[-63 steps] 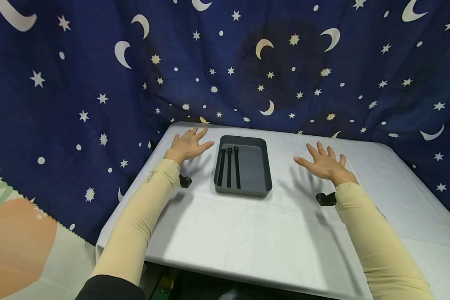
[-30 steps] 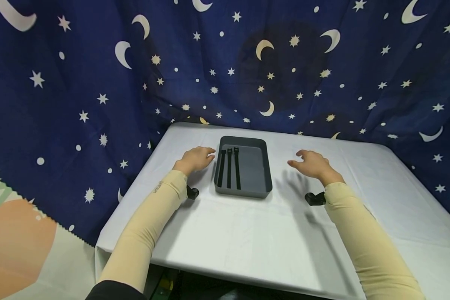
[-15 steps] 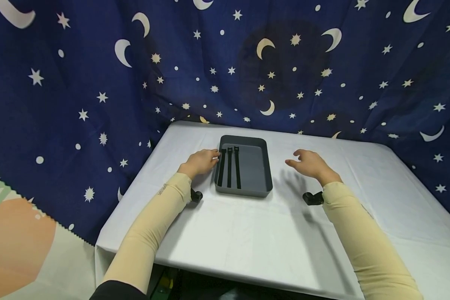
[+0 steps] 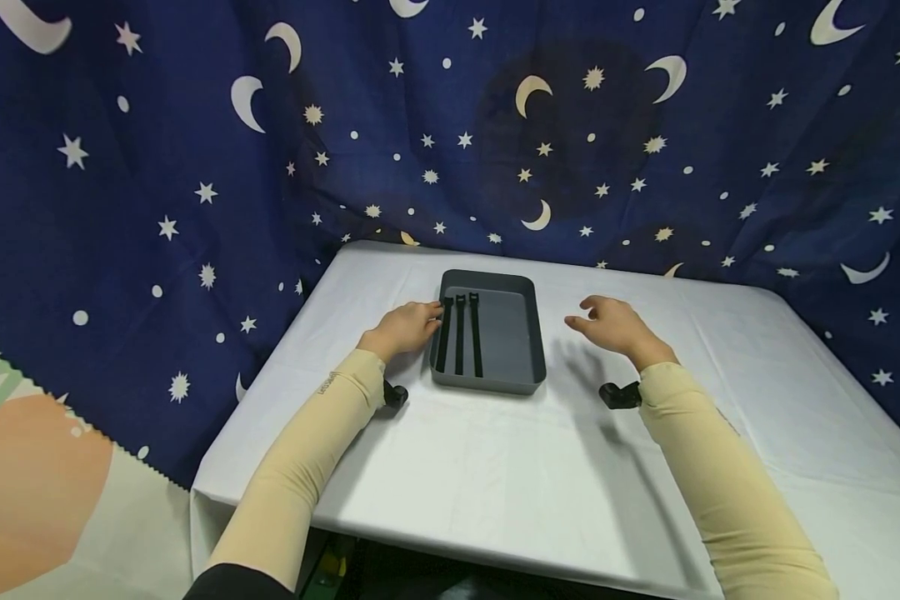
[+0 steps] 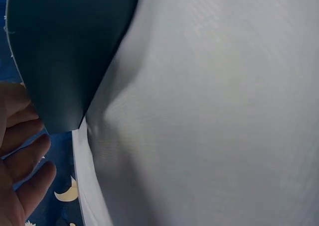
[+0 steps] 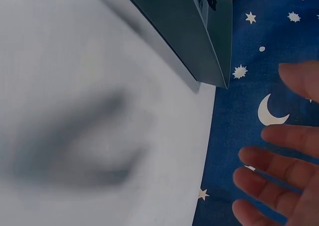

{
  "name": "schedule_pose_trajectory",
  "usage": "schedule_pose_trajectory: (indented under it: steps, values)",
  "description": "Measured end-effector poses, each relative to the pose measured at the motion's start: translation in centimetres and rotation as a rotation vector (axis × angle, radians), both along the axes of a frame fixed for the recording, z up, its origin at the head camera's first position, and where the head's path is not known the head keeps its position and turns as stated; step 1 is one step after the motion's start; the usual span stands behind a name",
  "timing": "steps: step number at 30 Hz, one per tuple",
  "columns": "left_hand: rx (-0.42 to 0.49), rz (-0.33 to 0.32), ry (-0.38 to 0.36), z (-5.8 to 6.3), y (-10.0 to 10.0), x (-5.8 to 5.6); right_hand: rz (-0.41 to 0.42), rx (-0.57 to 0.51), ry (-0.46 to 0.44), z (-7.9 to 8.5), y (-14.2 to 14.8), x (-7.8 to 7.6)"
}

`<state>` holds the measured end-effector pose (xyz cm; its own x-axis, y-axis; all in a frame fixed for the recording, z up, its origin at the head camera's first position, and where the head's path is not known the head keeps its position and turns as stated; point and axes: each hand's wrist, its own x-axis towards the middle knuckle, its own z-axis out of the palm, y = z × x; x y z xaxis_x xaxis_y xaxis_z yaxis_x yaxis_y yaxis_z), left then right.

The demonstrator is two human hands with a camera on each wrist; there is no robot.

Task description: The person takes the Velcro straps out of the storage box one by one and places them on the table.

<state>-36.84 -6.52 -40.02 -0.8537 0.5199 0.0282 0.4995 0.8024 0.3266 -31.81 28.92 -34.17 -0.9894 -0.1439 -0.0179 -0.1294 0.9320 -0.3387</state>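
Observation:
A shallow dark grey tray (image 4: 507, 337) lies in the middle of the white-covered table. In its left half three slim black straps (image 4: 476, 337), each with a wider slotted head at the far end, lie side by side. My left hand (image 4: 402, 327) is at the tray's left rim, fingertips beside the head of the leftmost strap (image 4: 443, 342). In the left wrist view its fingers (image 5: 27, 159) are loosely spread beyond the tray wall, and part of the hand is cut off. To the right of the tray my right hand (image 4: 613, 325) hovers with nothing in it, its fingers (image 6: 269, 159) apart and slightly bent.
The white tablecloth (image 4: 450, 467) covers the table, whose near edge runs across the bottom. A dark blue curtain (image 4: 465, 108) with moons and stars hangs behind and to the left. Black wrist cameras (image 4: 619, 395) sit under both forearms.
Both hands have come down and inward from raised, spread positions. The left has reached the tray's left rim; the right has drifted a little left. Tray and straps look unmoved.

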Motion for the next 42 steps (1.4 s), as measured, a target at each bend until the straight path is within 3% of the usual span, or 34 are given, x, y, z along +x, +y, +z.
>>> schedule_pose_trajectory:
  steps: [14,42]
  values:
    - [0.028,0.021,-0.051,0.1,0.3,0.3,0.019,-0.044,0.015,-0.3,-0.8,-0.2]
    - [0.052,0.063,-0.045,-0.3,-0.1,0.8,0.069,-0.075,0.061,-0.7,-3.6,-0.2]
